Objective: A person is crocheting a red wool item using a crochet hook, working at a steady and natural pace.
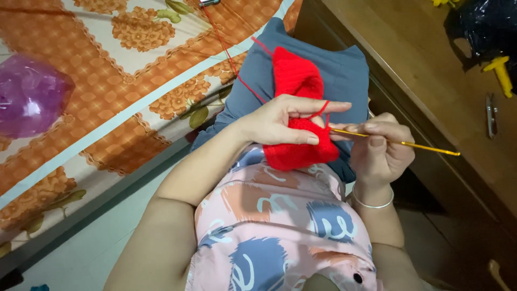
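Observation:
My left hand (283, 121) grips a piece of red crochet work (297, 81) over my lap, with a red yarn strand (237, 75) looped over the outstretched index finger. My right hand (379, 151) holds a yellow crochet hook (409, 144) whose tip is in the red fabric near my left thumb. The yarn runs up across blue trousers (344, 70) toward the bed. A silver bangle (371, 203) sits on my right wrist.
A bed with an orange floral sheet (124, 81) lies to the left, with a purple plastic bag (29, 94) on it. A wooden table (431, 70) on the right carries a black bag (487, 24), a yellow tool (501, 73) and a small metal piece (491, 114).

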